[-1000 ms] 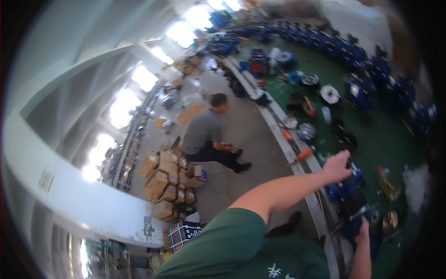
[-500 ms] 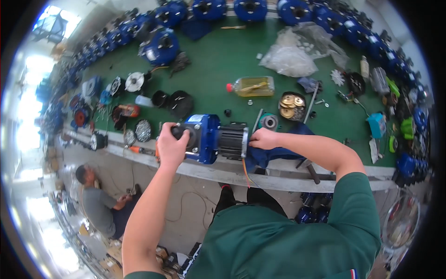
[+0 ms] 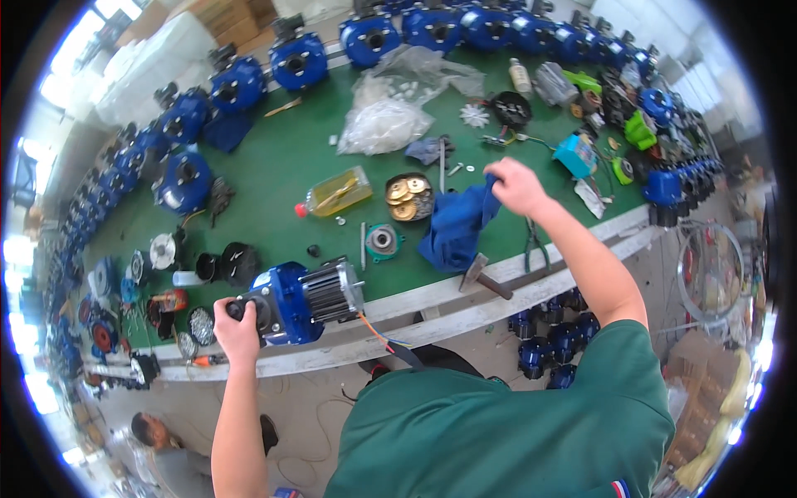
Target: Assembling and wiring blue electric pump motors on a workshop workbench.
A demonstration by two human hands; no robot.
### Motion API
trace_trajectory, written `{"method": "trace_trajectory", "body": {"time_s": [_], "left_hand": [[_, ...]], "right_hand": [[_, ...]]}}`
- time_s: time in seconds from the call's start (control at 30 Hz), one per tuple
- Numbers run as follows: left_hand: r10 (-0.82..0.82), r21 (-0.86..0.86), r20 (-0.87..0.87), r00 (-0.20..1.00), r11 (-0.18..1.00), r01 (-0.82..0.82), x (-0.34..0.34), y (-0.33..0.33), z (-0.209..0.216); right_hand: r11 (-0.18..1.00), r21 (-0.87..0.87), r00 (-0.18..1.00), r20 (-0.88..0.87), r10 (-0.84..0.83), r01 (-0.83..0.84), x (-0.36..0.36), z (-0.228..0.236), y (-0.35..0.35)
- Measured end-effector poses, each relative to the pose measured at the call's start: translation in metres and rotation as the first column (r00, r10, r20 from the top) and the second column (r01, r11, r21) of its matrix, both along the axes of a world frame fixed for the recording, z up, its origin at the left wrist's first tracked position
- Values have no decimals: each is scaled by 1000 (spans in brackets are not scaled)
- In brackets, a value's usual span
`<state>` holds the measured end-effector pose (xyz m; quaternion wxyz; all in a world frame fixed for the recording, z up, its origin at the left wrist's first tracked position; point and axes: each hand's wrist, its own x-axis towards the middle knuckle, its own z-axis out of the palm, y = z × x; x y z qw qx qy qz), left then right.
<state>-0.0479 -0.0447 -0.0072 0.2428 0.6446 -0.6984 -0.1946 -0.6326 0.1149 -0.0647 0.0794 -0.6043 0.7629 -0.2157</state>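
Observation:
My left hand is closed round the dark end of a blue geared motor. The motor lies across the near edge of the bench, its finned dark motor end to the right and thin coloured wires hanging from it. Out to the right, my right hand pinches a corner of a blue cloth, which hangs and lies spread on the bench below. Close to the cloth are a hammer, green-handled pliers and a teal-rimmed round flange.
A bottle of yellow liquid and a bowl of brass gears stand on the green bench. Farther back are a clear plastic bag and a row of blue gearboxes. A person is low at the left.
My right hand has left the motor's end and drawn the blue cloth up and to the right. The view has turned right; my left hand still holds the motor.

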Motion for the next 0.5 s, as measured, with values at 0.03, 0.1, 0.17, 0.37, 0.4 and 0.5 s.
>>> {"method": "trace_trajectory", "body": {"time_s": [0.03, 0.1, 0.17, 0.37, 0.4, 0.5], "left_hand": [[-10, -9, 9, 1000, 1000, 10, 0, 1, -1], [-21, -14, 12, 1000, 1000, 22, -1, 2, 2], [-37, -30, 15, 999, 999, 37, 1, 1, 0], [-39, -23, 24, 999, 999, 40, 2, 1, -6], [-30, -16, 25, 999, 999, 31, 1, 3, -4], [-26, -7, 31, 999, 1000, 26, 0, 4, -2]], "right_hand": [[995, -38, 995, 18, -93, 94, -21, 8, 12], [912, -216, 918, 276, -286, 349, -50, 6, 36], [797, -174, 798, 325, -508, 578, -74, -22, 71], [627, 563, 799, -103, -593, 538, -35, -134, 202], [628, 566, 800, -99, -592, 535, -19, -139, 205], [627, 511, 790, -197, -581, 588, 12, -146, 203]]}}
